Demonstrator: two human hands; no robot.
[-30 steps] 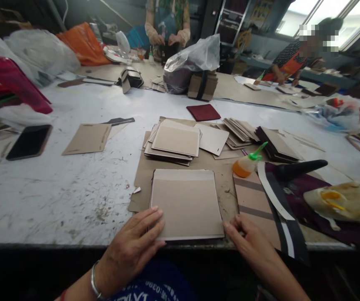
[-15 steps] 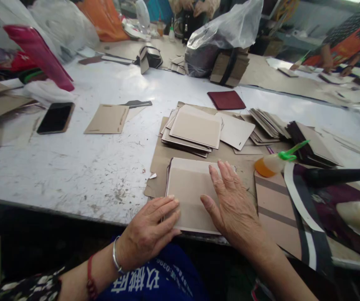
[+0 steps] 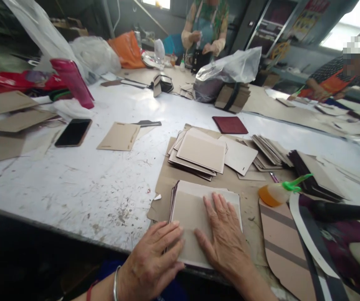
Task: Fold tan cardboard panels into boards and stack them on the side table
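Observation:
A stack of beige panels (image 3: 189,215) with dark edges lies at the table's front edge. My right hand (image 3: 225,234) rests flat on its right half, fingers stretched out and thumb apart. At the stack's left front corner, my left hand (image 3: 156,255) lays its extended fingers over the edge; its thumb points towards the front side. Neither hand grips anything visibly. Just behind is a second, looser pile of beige panels (image 3: 201,150), with a pale panel (image 3: 240,155) sticking out to its right. Brown board (image 3: 164,188) lies under both stacks.
A glue bottle (image 3: 272,195) with a green nozzle sits right of the stack, by striped panels (image 3: 280,238). A phone (image 3: 73,132), a single panel (image 3: 119,136) and a maroon piece (image 3: 230,124) lie farther back. A pink bottle (image 3: 73,83) leans at left. Two people work across the table.
The camera view has tilted up, so the table sits lower in the picture. My right hand has shifted slightly left and settled flatter on the stack. My left hand stays at the corner.

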